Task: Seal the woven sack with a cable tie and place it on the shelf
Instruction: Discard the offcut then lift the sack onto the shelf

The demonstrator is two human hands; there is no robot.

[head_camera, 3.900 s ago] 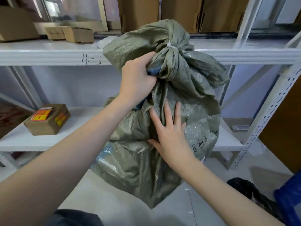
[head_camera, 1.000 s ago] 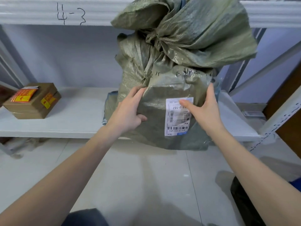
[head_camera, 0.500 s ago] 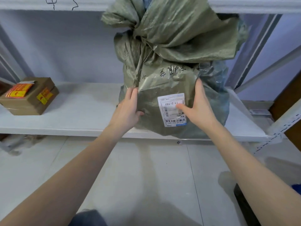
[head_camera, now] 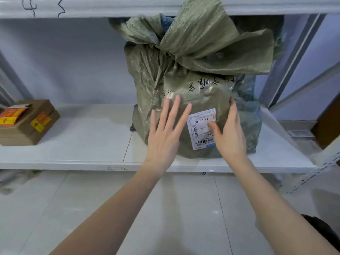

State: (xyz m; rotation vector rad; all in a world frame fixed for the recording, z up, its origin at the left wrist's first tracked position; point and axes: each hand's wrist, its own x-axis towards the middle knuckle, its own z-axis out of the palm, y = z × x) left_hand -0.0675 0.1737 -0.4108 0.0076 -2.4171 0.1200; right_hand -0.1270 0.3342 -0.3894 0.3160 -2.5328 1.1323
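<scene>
The olive-green woven sack (head_camera: pixel 193 74) stands upright on the white lower shelf (head_camera: pixel 88 148), its gathered top flopped over to the right under the upper shelf. A white barcode label (head_camera: pixel 199 129) faces me on its front. My left hand (head_camera: pixel 165 137) is flat with fingers spread, just in front of the sack's left front; whether it touches is unclear. My right hand (head_camera: pixel 230 133) rests open against the sack's right front, its thumb on the label. The cable tie is hidden in the folds.
A brown cardboard box (head_camera: pixel 27 124) with red and yellow stickers sits at the shelf's left end. The upper shelf beam (head_camera: pixel 103 8) runs across the top. Grey uprights (head_camera: pixel 288 59) stand on the right. Pale floor tiles lie below, and something dark (head_camera: pixel 323 230) is at the lower right.
The sack went from held in the air to standing on the lower shelf, pushed further back. Both hands let go of its sides; the left hand opened flat and drew slightly away.
</scene>
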